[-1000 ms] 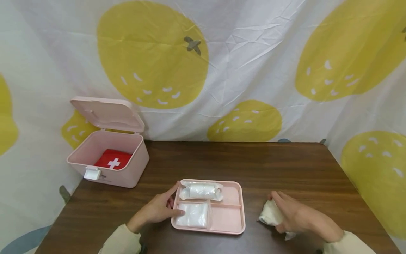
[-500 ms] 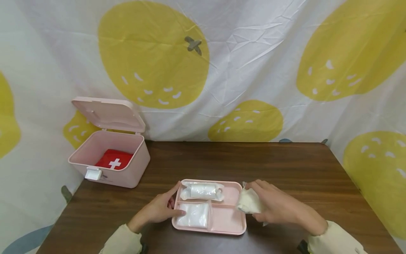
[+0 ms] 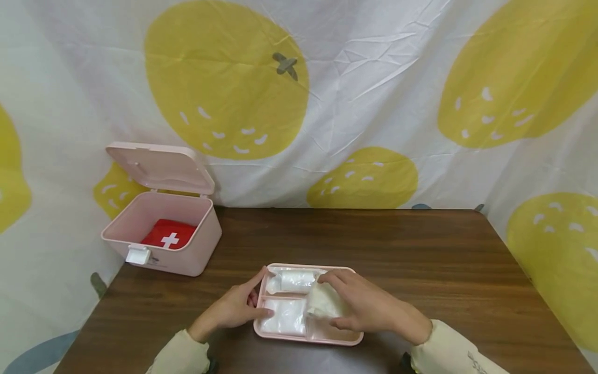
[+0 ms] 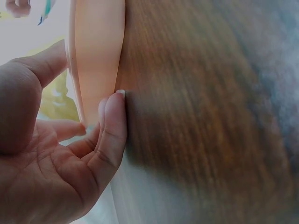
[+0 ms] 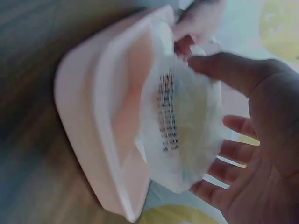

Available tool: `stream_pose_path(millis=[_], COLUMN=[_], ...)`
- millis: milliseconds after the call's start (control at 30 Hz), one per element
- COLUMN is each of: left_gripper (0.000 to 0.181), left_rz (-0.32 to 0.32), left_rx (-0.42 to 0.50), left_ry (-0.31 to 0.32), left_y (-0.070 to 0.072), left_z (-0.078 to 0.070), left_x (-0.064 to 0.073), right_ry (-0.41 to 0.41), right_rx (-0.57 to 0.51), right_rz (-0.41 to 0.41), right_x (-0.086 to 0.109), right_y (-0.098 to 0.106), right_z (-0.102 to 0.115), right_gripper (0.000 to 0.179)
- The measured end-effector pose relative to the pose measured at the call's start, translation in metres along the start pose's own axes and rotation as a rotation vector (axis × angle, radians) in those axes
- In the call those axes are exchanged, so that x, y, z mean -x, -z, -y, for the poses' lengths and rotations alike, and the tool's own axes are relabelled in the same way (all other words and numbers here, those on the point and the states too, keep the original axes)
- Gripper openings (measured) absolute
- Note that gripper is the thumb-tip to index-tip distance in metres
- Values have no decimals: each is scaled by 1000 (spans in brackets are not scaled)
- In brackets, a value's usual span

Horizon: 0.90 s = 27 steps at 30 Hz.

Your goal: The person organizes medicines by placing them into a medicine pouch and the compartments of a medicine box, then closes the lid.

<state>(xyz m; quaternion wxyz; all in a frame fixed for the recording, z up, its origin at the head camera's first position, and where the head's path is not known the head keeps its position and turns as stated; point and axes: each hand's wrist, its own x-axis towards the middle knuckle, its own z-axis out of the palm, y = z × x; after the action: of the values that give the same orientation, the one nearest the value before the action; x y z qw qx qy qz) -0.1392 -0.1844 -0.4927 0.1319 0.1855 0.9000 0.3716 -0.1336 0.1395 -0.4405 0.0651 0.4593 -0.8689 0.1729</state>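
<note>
My left hand (image 3: 233,307) grips the left edge of the pink divided tray (image 3: 327,342), thumb over the rim. In the left wrist view its fingers lie against the tray's outer wall (image 4: 98,46). My right hand (image 3: 369,306) holds a cream bandage roll (image 3: 323,302) in a clear wrapper over the tray's right-hand compartments. Black print shows on the wrapper (image 5: 167,112) in the right wrist view, with thumb and fingers around it. A white plastic-wrapped roll (image 3: 296,281) lies in the tray's back compartment. A flat white packet (image 3: 287,317) fills the front left one.
A pink first-aid box (image 3: 205,239) stands at the table's back left with its lid (image 3: 161,166) raised. Inside it lies a red pouch (image 3: 161,231) with a white cross. A fruit-patterned curtain (image 3: 364,104) hangs behind the brown wooden table (image 3: 420,249).
My right hand has carried the bandage roll leftward from the table on the right to above the tray. My left hand has stayed at the tray's left edge.
</note>
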Motion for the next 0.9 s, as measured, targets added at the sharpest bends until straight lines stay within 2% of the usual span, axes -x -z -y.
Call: stream_pose_path(millis=[133, 433, 600, 767, 900], left_gripper=[101, 102, 102, 102, 102], left_rz=[4, 10, 13, 9, -1], left_rx=[2, 3, 1, 4, -2], left_ry=[1, 10, 17, 19, 7], left_y=[1, 1, 1, 1, 0], left_z=[0, -1, -1, -1, 0], left_x=[0, 0, 0, 0, -1], right_ry=[72, 48, 73, 125, 168], right_rx=[49, 98, 119, 136, 172], right_rz=[-46, 31, 52, 21, -16], right_x=[-2, 7, 12, 15, 14], right_y=[-14, -21, -22, -24, -28], right_z=[1, 2, 0, -3, -6], right_gripper=[72, 61, 54, 36, 30])
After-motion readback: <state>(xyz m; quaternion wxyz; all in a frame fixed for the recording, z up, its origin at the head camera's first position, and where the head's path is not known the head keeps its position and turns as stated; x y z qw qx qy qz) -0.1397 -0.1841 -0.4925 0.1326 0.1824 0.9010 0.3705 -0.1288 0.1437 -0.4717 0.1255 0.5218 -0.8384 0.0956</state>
